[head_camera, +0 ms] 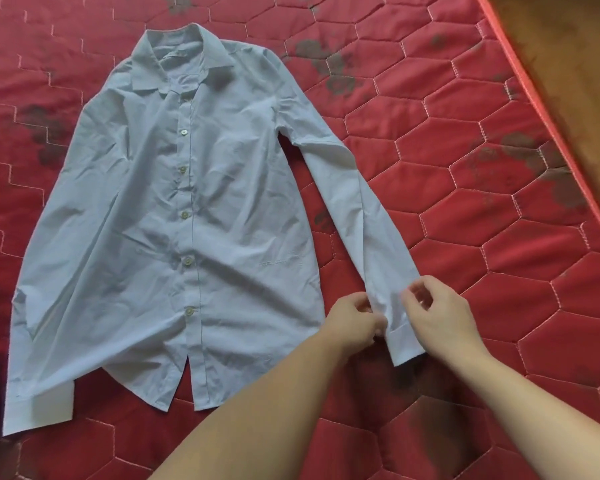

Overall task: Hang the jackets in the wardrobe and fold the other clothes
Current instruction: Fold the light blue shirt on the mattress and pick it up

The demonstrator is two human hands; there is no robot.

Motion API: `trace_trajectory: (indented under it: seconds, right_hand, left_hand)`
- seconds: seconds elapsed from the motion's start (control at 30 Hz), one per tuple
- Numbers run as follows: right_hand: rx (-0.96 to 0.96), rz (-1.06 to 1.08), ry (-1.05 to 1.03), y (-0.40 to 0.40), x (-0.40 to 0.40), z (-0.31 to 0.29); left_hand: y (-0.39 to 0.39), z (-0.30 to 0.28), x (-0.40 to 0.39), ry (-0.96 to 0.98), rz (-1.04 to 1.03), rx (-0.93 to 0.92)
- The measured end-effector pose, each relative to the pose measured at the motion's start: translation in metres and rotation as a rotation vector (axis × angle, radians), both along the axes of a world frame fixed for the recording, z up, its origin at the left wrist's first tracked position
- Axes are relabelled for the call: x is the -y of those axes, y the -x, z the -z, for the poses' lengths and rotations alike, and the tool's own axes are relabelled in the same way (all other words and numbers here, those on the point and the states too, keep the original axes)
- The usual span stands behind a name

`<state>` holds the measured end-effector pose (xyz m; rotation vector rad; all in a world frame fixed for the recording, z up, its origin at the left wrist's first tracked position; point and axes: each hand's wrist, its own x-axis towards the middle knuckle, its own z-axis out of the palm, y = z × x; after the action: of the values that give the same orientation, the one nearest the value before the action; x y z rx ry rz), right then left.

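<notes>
We judge the shirt [174, 216] light and limp, best taken where our left hand [352, 318] and right hand [440, 315] pinch its sleeve cuff [400, 336].

No readable text from my feed.
Shirt [174, 216] has faint embroidered lettering on its chest, too small and blurred for me to make out; no labels, nos. or signs I can read elsewhere.

The shirt [174, 216] is pale blue with off-white buttons [183, 133] down its front. The mattress [465, 209] under it is red, quilted in hexagons with pale stitching and dark floral blotches, edged at two o'clock by orange-red piping [534, 95].
</notes>
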<state>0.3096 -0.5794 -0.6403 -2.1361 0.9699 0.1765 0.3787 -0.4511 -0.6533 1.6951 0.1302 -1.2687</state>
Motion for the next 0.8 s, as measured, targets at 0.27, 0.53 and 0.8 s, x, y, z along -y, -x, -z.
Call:
trace_trajectory:
  seconds: [0.27, 0.53, 0.8]
  right_hand:
    - [-0.15, 0.028, -0.116, -0.068, 0.051, 0.007]
    - [0.082, 0.135, 0.244, -0.079, 0.094, -0.004]
    - [-0.106, -0.254, 0.453, -0.138, 0.083, 0.007]
  left_hand:
    - [-0.01, -0.014, 0.031, 0.386, -0.367, -0.527]
    - [-0.024, -0.001, 0.021, 0.026, -0.247, -0.032]
    - [-0.082, -0.001, 0.035, -0.053, -0.107, 0.25]
